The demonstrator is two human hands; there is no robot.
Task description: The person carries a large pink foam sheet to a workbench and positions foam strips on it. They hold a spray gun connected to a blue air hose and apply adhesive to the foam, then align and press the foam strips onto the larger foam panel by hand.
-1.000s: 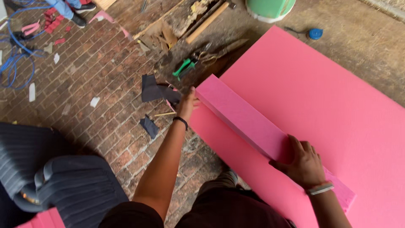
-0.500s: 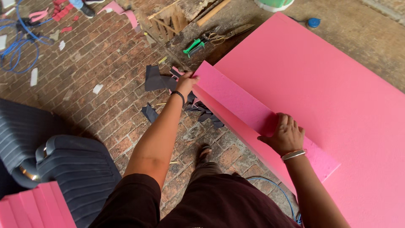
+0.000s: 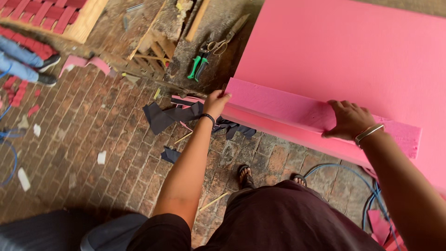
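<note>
You are standing on the brick floor (image 3: 93,139) with both arms stretched forward over a long pink foam strip (image 3: 297,111) lying along the near edge of the big pink foam sheet (image 3: 353,51). Its long axis is running left to right across you. Your right hand (image 3: 349,120) is pressing flat on the strip's right part, fingers spread, and your left hand (image 3: 216,102) is gripping its left end. Beyond that end, green-handled pliers (image 3: 197,68) and scissors (image 3: 226,37) are lying apart.
</note>
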